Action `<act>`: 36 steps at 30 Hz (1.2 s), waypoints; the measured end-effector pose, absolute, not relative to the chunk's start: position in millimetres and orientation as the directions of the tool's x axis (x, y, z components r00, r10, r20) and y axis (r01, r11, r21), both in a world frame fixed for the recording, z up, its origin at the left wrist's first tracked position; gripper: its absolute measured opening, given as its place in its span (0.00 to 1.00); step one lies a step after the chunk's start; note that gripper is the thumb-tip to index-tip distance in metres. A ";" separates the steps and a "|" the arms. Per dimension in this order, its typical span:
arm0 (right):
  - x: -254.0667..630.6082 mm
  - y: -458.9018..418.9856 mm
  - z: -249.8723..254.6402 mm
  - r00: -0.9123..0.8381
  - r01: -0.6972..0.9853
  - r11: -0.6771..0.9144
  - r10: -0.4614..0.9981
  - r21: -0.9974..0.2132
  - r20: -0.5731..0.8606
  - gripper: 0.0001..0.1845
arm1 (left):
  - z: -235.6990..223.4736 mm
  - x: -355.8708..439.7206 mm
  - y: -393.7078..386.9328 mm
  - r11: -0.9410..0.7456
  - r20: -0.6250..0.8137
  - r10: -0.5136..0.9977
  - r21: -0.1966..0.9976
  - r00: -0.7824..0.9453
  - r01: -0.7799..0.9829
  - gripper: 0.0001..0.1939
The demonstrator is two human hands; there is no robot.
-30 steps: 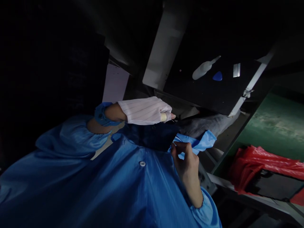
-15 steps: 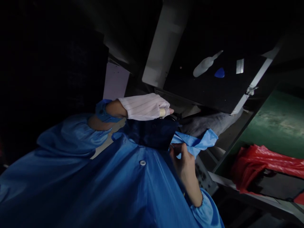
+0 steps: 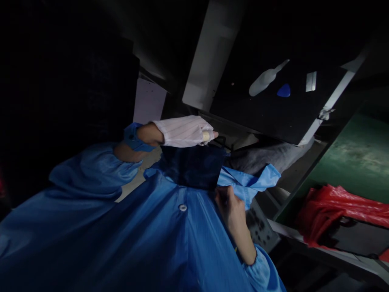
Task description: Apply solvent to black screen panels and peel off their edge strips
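Observation:
My left hand (image 3: 185, 132), in a white striped glove with bare fingertips and a pale yellow wrap on one finger, is closed on the upper edge of a dark, glossy rectangular panel (image 3: 191, 166). The panel stands in front of my blue smock (image 3: 146, 231). At the panel's lower right corner is my bare right hand (image 3: 232, 211), its thumb and fingers pinched together. What lies between those fingertips is too small and dark to make out. Just beyond the right hand, a loose piece of light blue cloth (image 3: 251, 182) sticks out.
A black-topped table (image 3: 261, 117) ahead carries a whitish bottle with a narrow spout (image 3: 263, 81), a blue triangular piece (image 3: 284, 91) and a small silvery rectangle (image 3: 310, 81). To the right, red plastic sheeting (image 3: 325, 207) and a dark flat panel (image 3: 355, 237) lie on a green surface (image 3: 358, 158).
My left hand has risen slightly with the panel's upper edge, so more of its dark face shows. My right hand has shifted a little left at the corner, still pinched.

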State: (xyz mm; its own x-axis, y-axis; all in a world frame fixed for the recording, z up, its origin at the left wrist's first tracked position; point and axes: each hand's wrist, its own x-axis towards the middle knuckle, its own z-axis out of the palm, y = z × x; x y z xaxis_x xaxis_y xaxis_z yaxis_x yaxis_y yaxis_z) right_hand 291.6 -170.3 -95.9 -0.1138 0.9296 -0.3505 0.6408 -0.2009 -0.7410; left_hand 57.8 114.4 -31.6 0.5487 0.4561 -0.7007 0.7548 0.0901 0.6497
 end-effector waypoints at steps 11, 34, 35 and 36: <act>292.9 -179.9 -96.2 -0.132 0.628 -0.279 0.882 -0.727 -0.452 0.08 | -41.6 64.8 117.3 -0.007 -0.722 0.416 0.605 0.553 0.796 0.29; 310.9 -154.7 -86.6 -0.256 0.490 -0.290 0.853 -0.822 -0.454 0.15 | -35.5 52.2 120.4 0.127 -0.770 0.449 0.557 0.453 0.821 0.26; 311.7 -153.6 -87.3 -0.261 0.483 -0.272 0.863 -0.832 -0.433 0.14 | -35.2 51.9 120.4 0.141 -0.781 0.447 0.544 0.437 0.827 0.26; 312.2 -152.9 -88.0 -0.265 0.475 -0.251 0.873 -0.843 -0.409 0.14 | -35.1 52.0 120.3 0.152 -0.790 0.446 0.529 0.420 0.835 0.26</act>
